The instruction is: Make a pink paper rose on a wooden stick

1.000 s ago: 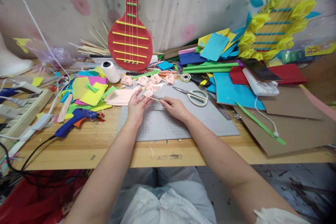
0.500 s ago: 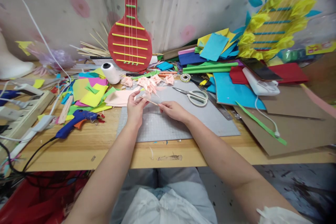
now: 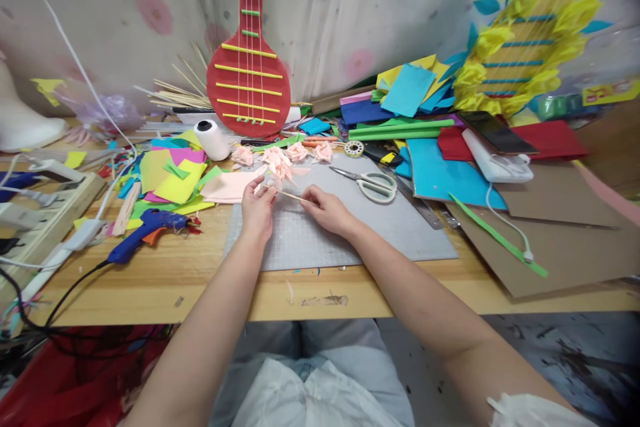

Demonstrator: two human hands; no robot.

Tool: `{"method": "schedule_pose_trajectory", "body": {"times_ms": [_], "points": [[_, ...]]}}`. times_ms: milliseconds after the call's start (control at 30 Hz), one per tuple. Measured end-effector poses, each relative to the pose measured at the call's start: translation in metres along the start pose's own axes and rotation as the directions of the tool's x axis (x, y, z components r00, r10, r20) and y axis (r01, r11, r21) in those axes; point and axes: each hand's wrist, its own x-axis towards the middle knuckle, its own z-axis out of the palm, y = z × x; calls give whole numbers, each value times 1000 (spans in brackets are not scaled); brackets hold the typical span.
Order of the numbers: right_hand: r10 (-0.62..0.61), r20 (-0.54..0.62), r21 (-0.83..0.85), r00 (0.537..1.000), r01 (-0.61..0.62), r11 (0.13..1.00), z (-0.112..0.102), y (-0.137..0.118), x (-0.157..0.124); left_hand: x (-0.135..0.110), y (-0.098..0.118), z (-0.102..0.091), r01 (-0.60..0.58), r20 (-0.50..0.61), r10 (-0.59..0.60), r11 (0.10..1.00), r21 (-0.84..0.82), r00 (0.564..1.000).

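Over the grey cutting mat, a thin wooden stick spans between my two hands. My left hand is closed, pinching a small pale pink paper piece at the stick's left end; exactly how paper and stick meet is hidden by the fingers. The fingers of my right hand are closed on the other end of the stick. Just beyond lie several crumpled pink paper flowers. Flat pink paper sheets rest left of them. Scissors lie to the right on the mat.
A blue glue gun lies at left, its black cord trailing off the table edge. Behind stand a thread spool and a red paper-covered instrument model. Coloured sheets and brown cardboard flank the mat.
The stick and the pale paper have shifted slightly at my fingertips. My right hand has tilted a little, its fingers curling more around the stick. The surroundings look unchanged.
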Motion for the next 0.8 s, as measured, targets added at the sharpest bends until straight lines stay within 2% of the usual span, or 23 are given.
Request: {"method": "schedule_pose_trajectory", "body": {"times_ms": [367,567,667,800], "points": [[-24,54,28,998,22,999,-2,-1,2,1,1,2,40,-95,-41,999,-17,995],[-63,-11,87,998,64,994,3,1,2,0,2,5,33,-174,-47,996,-81,984],[-95,5,117,995,94,989,3,1,2,-1,2,5,42,-173,-59,994,-99,983],[-78,32,133,996,73,988,1,-1,1,-2,3,4,64,-144,-72,996,-62,987]]}}
